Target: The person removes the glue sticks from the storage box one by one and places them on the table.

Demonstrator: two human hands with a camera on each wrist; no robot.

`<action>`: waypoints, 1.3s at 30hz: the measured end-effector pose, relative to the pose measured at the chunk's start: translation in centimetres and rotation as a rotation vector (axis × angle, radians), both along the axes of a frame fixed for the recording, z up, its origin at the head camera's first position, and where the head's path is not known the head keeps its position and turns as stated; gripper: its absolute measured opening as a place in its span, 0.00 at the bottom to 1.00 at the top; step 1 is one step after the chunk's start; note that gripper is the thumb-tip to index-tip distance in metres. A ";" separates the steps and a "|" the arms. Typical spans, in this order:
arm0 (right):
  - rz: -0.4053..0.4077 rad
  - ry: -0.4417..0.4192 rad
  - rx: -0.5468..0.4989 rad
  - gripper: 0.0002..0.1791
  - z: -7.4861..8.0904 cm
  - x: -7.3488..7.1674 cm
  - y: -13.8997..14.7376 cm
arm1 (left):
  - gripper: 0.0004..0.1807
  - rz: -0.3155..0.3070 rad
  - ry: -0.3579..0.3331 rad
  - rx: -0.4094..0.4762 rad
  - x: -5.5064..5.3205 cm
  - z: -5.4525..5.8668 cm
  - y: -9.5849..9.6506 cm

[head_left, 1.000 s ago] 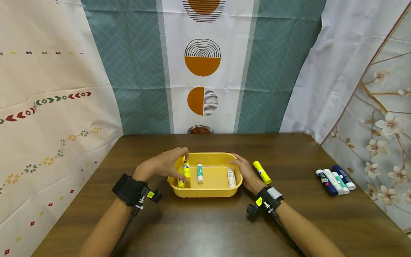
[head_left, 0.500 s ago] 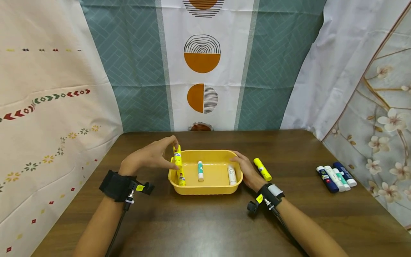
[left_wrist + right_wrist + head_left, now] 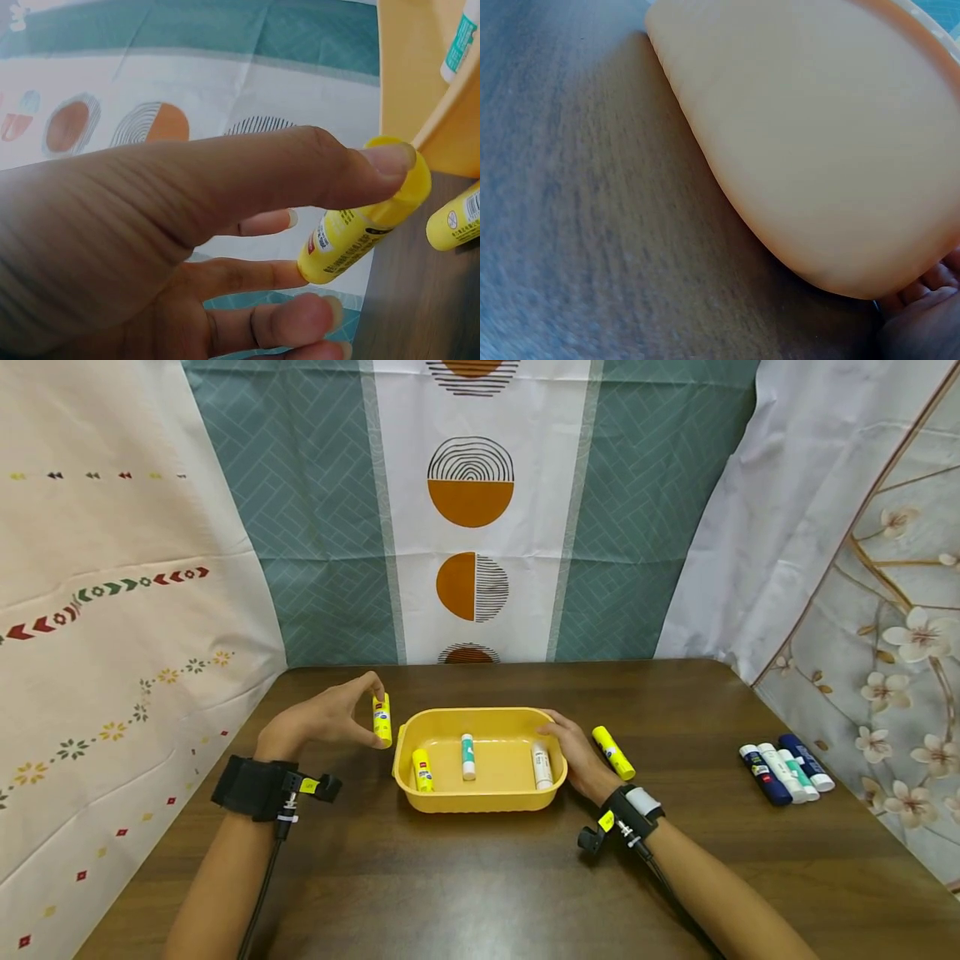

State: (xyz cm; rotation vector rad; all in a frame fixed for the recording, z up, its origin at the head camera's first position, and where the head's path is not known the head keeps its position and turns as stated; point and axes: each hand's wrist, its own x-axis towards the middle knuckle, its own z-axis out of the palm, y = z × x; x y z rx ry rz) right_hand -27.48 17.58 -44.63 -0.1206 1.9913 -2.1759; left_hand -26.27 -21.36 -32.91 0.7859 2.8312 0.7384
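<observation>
Between thumb and fingertips, my left hand (image 3: 326, 718) pinches a yellow glue stick (image 3: 382, 721) upright, just left of the yellow plastic basket (image 3: 480, 804). The left wrist view shows the thumb on one end of this glue stick (image 3: 345, 244) and a finger at the other. My right hand (image 3: 576, 758) grips the basket's right end at the rim; in the right wrist view its fingers (image 3: 934, 281) curl against the basket wall (image 3: 817, 150). Inside lie a yellow glue stick (image 3: 423, 770), a teal-and-white one (image 3: 468, 757) and a white one (image 3: 542, 766).
Right of the basket, a yellow glue stick (image 3: 613, 752) lies on the brown table (image 3: 480, 885). Farther right, several blue, white and teal glue sticks (image 3: 786, 772) lie side by side. Patterned curtains (image 3: 472, 527) hang around the table. Cables run from both wrist cameras.
My left hand has lifted the yellow glue stick out of the basket's left end and carried it left past the rim. My right hand stays on the basket.
</observation>
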 end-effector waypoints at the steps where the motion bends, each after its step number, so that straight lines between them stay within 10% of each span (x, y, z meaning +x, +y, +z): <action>1: 0.003 0.003 0.003 0.26 0.0 0.0 0.1 | 0.36 0.000 -0.005 -0.001 -0.1 0.0 0.0; 20: 0.001 -0.003 0.002 0.27 0.0 0.2 0.1 | 0.35 0.095 -0.288 -0.061 -0.6 -1.9 0.6; 39: 0.000 0.008 -0.009 0.26 0.0 -0.1 -0.1 | 0.44 0.171 -0.395 -0.091 -0.9 -3.1 -0.1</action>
